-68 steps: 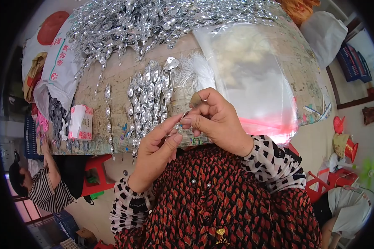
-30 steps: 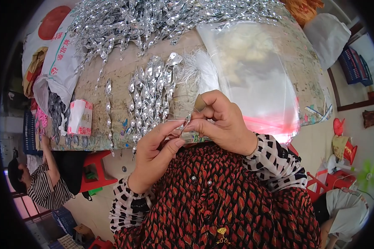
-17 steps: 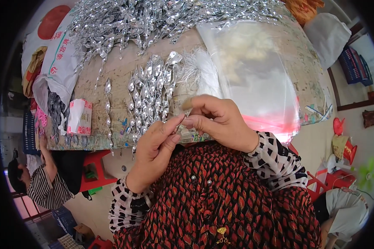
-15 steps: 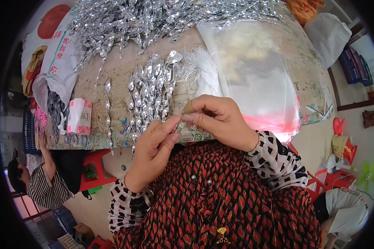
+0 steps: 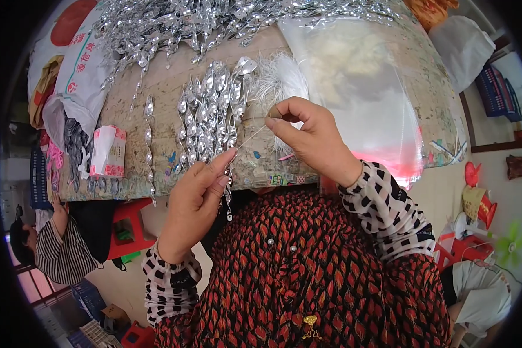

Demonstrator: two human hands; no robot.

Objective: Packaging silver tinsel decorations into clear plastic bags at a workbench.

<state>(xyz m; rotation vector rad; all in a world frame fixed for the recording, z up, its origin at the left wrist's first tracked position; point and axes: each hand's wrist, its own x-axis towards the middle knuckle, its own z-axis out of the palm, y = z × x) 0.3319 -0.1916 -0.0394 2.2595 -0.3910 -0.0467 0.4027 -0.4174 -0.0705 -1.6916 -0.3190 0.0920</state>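
Note:
My left hand (image 5: 198, 200) pinches the top of a shiny silver twisted strip (image 5: 229, 204), whose lower end hangs beneath my fingers past the table edge. A thin white thread (image 5: 252, 137) runs taut from these fingertips up to my right hand (image 5: 313, 136), closed in a pinch on its other end. Just beyond my hands lies a row of similar silver twisted strips (image 5: 210, 116), with one single strip (image 5: 149, 142) apart to the left. A bundle of white threads (image 5: 284, 81) lies behind my right hand.
Clear plastic bags (image 5: 365, 110) lie flat at the right of the worn table (image 5: 133, 116). A large heap of silver strips (image 5: 214, 23) covers the far side. At left stand a tissue pack (image 5: 108, 152) and a white sack (image 5: 78, 75); another person (image 5: 66, 249) sits beyond.
My hands have drawn apart, the right going up and right, the left slightly down and left. The thread now stretches visibly between them, and the strip's hanging end shows below my left hand.

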